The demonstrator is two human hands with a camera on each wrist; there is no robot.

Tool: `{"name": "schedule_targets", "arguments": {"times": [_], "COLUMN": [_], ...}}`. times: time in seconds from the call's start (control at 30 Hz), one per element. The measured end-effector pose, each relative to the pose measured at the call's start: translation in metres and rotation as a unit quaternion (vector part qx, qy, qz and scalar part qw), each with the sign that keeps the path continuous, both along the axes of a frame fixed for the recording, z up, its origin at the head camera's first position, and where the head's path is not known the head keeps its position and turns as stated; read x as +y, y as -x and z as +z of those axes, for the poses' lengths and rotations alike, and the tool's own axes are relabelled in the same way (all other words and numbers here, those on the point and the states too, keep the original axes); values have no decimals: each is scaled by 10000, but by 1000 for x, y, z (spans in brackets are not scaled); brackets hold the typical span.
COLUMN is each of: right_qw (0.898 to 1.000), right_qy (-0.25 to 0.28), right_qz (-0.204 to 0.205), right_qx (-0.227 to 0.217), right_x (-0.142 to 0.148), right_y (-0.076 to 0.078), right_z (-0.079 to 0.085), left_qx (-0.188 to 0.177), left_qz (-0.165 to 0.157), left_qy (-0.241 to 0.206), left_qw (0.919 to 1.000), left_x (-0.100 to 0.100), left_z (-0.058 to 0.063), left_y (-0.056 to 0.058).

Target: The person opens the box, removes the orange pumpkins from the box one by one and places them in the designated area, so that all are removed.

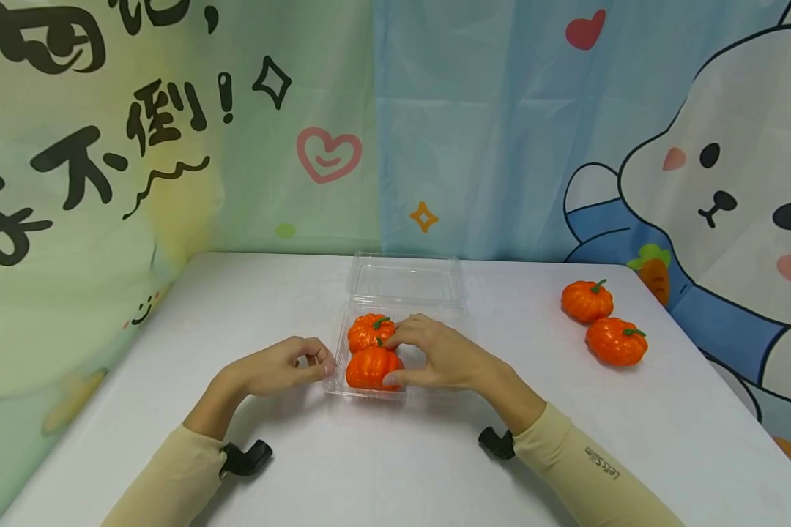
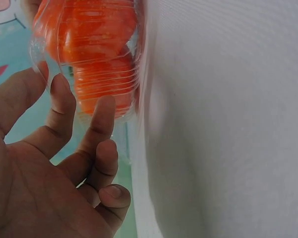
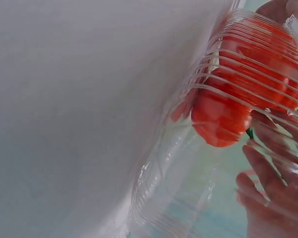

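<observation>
A clear plastic box (image 1: 362, 393) lies unlatched on the table, its lid (image 1: 405, 278) folded back. Two small orange toy pumpkins sit in its left half: a near one (image 1: 368, 368) and a far one (image 1: 362, 334) with a green stem. My right hand (image 1: 444, 355) grips the near pumpkin, thumb at its front and fingers between the two. My left hand (image 1: 283, 366) pinches the box's left rim between thumb and forefinger; its other fingers curl loosely beside the wall in the left wrist view. From the right wrist, the pumpkins and right fingers (image 3: 268, 173) show through ribbed plastic.
Two more orange pumpkins stand on the table's right side, one farther back (image 1: 585, 301) and one nearer (image 1: 616, 342). A white cloth covers the table (image 1: 395, 468). Behind it hangs a printed curtain (image 1: 474, 132).
</observation>
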State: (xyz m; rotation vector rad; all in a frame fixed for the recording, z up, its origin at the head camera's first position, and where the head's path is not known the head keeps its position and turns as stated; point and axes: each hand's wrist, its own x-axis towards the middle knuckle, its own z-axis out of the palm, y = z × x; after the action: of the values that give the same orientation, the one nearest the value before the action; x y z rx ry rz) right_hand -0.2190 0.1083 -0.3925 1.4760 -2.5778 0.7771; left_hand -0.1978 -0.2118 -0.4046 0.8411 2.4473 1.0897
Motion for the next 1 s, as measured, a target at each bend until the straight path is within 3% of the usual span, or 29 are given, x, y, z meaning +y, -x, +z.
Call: {"name": "schedule_targets", "arguments": {"times": [0.4,0.77,1.0], "right_qw": [9981,9992,9980], "right_qy": [-353,-158,110], "right_qz": [-192,-81,-62], "right_qx": [-472,-364,-617], "right_x": [-1,5,10], "right_y": [-5,-4,-4], "right_z": [4,2,1], "left_qx": [-33,-23,-47], "left_qz": [-2,23,15], "left_qy": [0,-6,-20], "left_qw": [10000,10000,10000], "left_x": [1,-1,0], "left_z": [0,-2,-1], "left_y": [1,1,1]}}
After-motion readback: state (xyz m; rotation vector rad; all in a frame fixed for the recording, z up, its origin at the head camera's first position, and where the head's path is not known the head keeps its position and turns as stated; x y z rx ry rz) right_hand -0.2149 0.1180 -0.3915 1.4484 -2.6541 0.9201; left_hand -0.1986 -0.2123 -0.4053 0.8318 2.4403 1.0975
